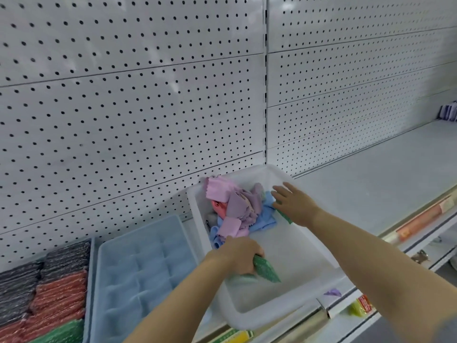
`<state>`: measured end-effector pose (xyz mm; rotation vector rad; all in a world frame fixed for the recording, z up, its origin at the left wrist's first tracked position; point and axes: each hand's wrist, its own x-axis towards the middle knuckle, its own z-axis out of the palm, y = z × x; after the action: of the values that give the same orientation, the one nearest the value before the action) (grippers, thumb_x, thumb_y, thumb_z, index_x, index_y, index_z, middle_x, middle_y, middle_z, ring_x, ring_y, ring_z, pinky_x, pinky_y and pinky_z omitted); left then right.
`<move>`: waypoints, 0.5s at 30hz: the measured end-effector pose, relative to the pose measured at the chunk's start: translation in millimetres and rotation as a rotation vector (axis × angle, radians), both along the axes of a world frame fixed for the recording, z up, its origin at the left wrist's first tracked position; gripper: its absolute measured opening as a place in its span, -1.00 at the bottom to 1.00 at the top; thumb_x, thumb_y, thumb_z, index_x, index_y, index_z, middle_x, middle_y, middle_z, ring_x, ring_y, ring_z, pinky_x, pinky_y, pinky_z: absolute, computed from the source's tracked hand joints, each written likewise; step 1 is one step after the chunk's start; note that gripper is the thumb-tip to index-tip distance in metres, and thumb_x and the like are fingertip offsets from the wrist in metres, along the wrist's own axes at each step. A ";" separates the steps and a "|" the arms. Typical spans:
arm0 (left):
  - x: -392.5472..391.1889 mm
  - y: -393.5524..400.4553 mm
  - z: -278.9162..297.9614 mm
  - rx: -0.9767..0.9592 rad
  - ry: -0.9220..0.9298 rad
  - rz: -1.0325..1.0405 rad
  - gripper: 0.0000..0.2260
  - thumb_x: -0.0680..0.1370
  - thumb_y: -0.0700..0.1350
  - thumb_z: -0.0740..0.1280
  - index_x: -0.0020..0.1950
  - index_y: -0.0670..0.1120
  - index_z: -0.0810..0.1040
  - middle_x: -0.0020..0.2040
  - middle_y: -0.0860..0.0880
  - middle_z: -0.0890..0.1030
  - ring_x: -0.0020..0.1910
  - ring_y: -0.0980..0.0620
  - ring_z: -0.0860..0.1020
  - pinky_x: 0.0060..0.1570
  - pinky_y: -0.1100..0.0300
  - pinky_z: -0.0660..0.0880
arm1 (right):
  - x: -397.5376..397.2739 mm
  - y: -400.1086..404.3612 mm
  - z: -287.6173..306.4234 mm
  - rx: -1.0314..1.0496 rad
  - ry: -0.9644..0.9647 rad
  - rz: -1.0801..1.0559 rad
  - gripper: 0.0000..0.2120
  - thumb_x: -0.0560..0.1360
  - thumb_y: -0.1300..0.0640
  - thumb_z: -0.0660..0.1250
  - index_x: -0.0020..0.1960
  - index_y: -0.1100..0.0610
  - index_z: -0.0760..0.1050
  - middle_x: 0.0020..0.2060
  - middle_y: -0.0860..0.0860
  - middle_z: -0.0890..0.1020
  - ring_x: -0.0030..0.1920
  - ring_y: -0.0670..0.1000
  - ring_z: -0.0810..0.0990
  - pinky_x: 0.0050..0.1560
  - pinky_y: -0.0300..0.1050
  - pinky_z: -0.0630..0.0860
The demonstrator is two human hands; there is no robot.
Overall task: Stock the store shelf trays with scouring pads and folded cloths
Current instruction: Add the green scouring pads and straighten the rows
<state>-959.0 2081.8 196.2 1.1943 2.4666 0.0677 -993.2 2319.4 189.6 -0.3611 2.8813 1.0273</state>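
Observation:
A white plastic bin (284, 305) sits on the shelf, holding a loose heap of pink, lilac and blue cloths (237, 209) at its far end. My left hand (239, 256) grips a green dotted cloth (267, 269) inside the bin's near part. My right hand (294, 203) lies over the heap's right side with fingers stretched out, a second green cloth (284, 215) showing under its palm. A light blue tray (138, 276) stands left of the bin with nothing in it. Further left, a tray (90, 280) holds stacked grey, red and green scouring pads (49, 293).
White pegboard (123, 107) backs the shelf. The shelf surface (371, 189) runs on to the right of the bin, with a dark striped item (448, 112) at the far right. Price labels (362, 305) line the shelf's front rail.

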 end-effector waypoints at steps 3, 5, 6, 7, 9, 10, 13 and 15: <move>0.0 -5.8 1.1 0.116 -0.062 0.086 -0.66 0.47 -0.08 0.41 0.23 0.02 0.49 0.13 -0.05 0.57 0.09 -0.07 0.52 0.05 0.08 0.47 | -13.8 3.8 -4.7 0.047 0.058 0.103 -0.59 0.17 0.10 0.60 -0.01 0.14 0.64 0.08 0.20 0.62 0.23 0.23 0.53 0.36 0.15 0.36; 2.0 -6.1 3.6 0.149 -0.063 0.137 -0.67 0.47 -0.04 0.38 0.21 0.02 0.43 0.06 -0.08 0.55 0.01 -0.10 0.52 -0.06 0.08 0.46 | -22.5 12.9 -13.9 0.061 0.092 0.177 -0.66 0.07 0.06 0.63 -0.23 0.15 0.65 -0.20 0.13 0.68 -0.02 0.20 0.63 0.23 0.10 0.49; 3.1 -5.9 5.4 0.163 -0.041 0.151 -0.67 0.48 -0.03 0.36 0.21 0.01 0.41 0.02 -0.09 0.54 -0.01 -0.12 0.52 -0.07 0.06 0.47 | -26.3 17.2 -18.9 0.082 0.127 0.198 -0.73 0.15 0.07 0.59 -0.22 0.15 0.64 -0.23 0.11 0.67 -0.06 0.20 0.62 0.23 0.10 0.48; 4.1 -5.4 7.2 0.181 -0.018 0.165 -0.67 0.49 -0.01 0.34 0.22 0.00 0.39 -0.01 -0.08 0.53 -0.02 -0.13 0.51 -0.05 0.04 0.47 | -24.2 15.5 -17.7 0.089 0.180 0.239 -0.84 0.26 0.12 0.50 -0.20 0.14 0.62 -0.24 0.09 0.65 -0.10 0.19 0.61 0.22 0.10 0.47; 4.0 -5.3 12.0 0.260 0.006 0.213 -0.65 0.50 -0.01 0.34 0.25 -0.02 0.37 -0.02 -0.06 0.53 -0.03 -0.10 0.50 -0.01 0.04 0.48 | -17.0 5.0 -4.9 -0.019 0.251 0.290 -0.87 0.33 0.26 0.28 -0.16 0.12 0.56 -0.31 0.04 0.58 -0.23 0.15 0.56 0.05 0.05 0.52; 2.6 -5.8 15.1 0.334 0.007 0.244 -0.65 0.49 -0.02 0.36 0.22 -0.01 0.37 -0.01 -0.05 0.54 -0.03 -0.09 0.50 0.01 0.03 0.48 | -15.1 0.0 2.3 -0.102 0.294 0.292 -0.81 0.29 0.29 0.25 -0.13 0.13 0.53 -0.32 0.03 0.55 -0.29 0.12 0.53 -0.10 0.00 0.53; -6.7 -14.2 28.5 0.554 0.013 0.364 -0.58 0.42 0.01 0.44 0.20 0.09 0.35 0.07 0.04 0.57 -0.02 -0.04 0.55 0.00 0.01 0.52 | -8.0 -11.9 26.0 -0.405 0.325 0.173 -0.52 0.28 0.35 0.33 0.16 0.09 0.40 -0.18 0.03 0.55 -0.30 0.09 0.51 -0.33 -0.13 0.39; -13.6 -28.1 42.6 0.664 0.043 0.420 -0.46 0.42 0.02 0.48 0.32 0.15 0.33 0.17 0.11 0.54 0.02 0.02 0.56 0.02 0.10 0.51 | -1.6 -21.3 37.9 -0.622 0.374 0.070 -0.40 0.41 0.30 0.28 0.39 -0.03 0.26 -0.04 0.01 0.50 -0.24 0.13 0.56 -0.35 -0.12 0.37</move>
<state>-972.6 2053.8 238.8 0.8635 2.7823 1.0521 -994.9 2298.1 227.5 -0.3228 3.5038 0.1783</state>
